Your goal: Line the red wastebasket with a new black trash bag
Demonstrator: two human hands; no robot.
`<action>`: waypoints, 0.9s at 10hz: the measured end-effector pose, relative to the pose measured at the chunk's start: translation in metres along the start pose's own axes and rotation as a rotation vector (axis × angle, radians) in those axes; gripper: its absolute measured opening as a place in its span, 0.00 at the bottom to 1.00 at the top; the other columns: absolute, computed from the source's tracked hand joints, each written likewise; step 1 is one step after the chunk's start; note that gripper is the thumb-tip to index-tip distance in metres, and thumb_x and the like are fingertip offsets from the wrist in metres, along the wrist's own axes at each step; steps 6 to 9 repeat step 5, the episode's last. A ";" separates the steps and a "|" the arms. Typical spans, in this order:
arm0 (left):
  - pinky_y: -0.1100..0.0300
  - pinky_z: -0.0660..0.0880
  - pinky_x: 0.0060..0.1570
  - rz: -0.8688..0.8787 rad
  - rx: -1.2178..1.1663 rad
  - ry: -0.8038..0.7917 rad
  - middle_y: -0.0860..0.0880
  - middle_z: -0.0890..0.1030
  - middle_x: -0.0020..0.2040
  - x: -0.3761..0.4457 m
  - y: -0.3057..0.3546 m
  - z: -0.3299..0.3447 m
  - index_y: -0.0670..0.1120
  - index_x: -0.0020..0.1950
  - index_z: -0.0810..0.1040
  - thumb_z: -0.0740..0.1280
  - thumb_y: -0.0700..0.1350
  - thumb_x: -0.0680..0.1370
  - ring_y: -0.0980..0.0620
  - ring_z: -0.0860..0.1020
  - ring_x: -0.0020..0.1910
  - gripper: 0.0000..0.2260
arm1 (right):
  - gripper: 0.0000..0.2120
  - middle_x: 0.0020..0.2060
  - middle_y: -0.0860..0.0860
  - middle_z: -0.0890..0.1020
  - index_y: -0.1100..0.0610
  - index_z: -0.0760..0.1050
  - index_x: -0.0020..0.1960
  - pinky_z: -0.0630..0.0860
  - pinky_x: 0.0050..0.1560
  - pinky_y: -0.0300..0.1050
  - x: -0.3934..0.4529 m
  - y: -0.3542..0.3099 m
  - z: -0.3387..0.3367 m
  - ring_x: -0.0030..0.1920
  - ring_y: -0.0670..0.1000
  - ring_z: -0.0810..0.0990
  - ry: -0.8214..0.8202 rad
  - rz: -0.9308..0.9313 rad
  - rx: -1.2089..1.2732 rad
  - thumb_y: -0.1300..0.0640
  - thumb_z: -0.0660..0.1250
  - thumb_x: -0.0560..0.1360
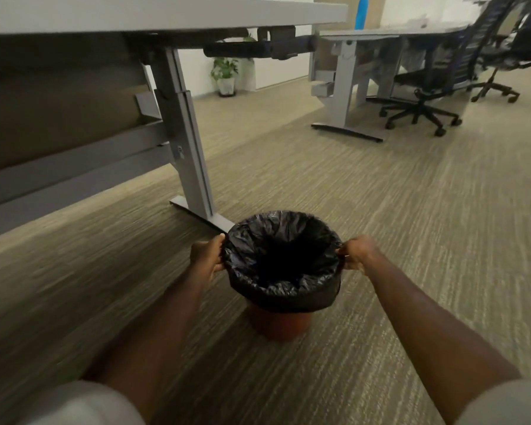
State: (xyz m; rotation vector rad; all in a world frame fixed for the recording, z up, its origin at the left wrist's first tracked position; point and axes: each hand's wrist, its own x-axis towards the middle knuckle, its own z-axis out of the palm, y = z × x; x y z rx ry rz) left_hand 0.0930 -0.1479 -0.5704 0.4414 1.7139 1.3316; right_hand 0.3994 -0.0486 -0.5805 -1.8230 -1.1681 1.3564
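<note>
The red wastebasket [278,325] stands upright on the carpet [380,240], a little below the middle of the view. A black trash bag [281,262] sits inside it, and its top is folded down over the rim, so only the red bottom shows. The left hand [205,256] is at 9 o'clock of the rim and pinches the bag's edge. The right hand [354,251] is at 3 o'clock and pinches the bag's edge too. A grey desk leg [186,142] stands at 11 o'clock of the basket, with its foot just beside the bag. A black office chair [426,87] is far off at 1 o'clock
</note>
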 end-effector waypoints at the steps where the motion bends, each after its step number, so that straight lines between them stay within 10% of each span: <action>1: 0.54 0.79 0.39 0.010 -0.014 0.018 0.41 0.83 0.51 0.001 -0.004 0.004 0.36 0.61 0.80 0.67 0.46 0.80 0.43 0.82 0.48 0.15 | 0.11 0.49 0.67 0.82 0.76 0.76 0.58 0.82 0.50 0.65 0.002 0.001 -0.005 0.46 0.63 0.83 -0.025 0.000 -0.015 0.74 0.65 0.76; 4: 0.45 0.82 0.52 0.140 0.344 0.170 0.37 0.85 0.50 0.008 -0.008 -0.006 0.42 0.42 0.80 0.66 0.50 0.79 0.38 0.84 0.49 0.13 | 0.11 0.56 0.67 0.84 0.71 0.78 0.58 0.83 0.50 0.58 -0.003 0.006 -0.008 0.46 0.61 0.84 -0.060 -0.026 0.027 0.68 0.68 0.77; 5: 0.52 0.77 0.50 0.366 0.651 0.315 0.40 0.86 0.53 -0.001 -0.010 -0.010 0.43 0.52 0.83 0.64 0.53 0.79 0.39 0.82 0.52 0.15 | 0.20 0.58 0.62 0.83 0.64 0.79 0.63 0.81 0.56 0.58 -0.020 0.005 -0.005 0.53 0.61 0.82 0.013 -0.095 -0.074 0.51 0.70 0.78; 9: 0.52 0.77 0.50 0.366 0.651 0.315 0.40 0.86 0.53 -0.001 -0.010 -0.010 0.43 0.52 0.83 0.64 0.53 0.79 0.39 0.82 0.52 0.15 | 0.20 0.58 0.62 0.83 0.64 0.79 0.63 0.81 0.56 0.58 -0.020 0.005 -0.005 0.53 0.61 0.82 0.013 -0.095 -0.074 0.51 0.70 0.78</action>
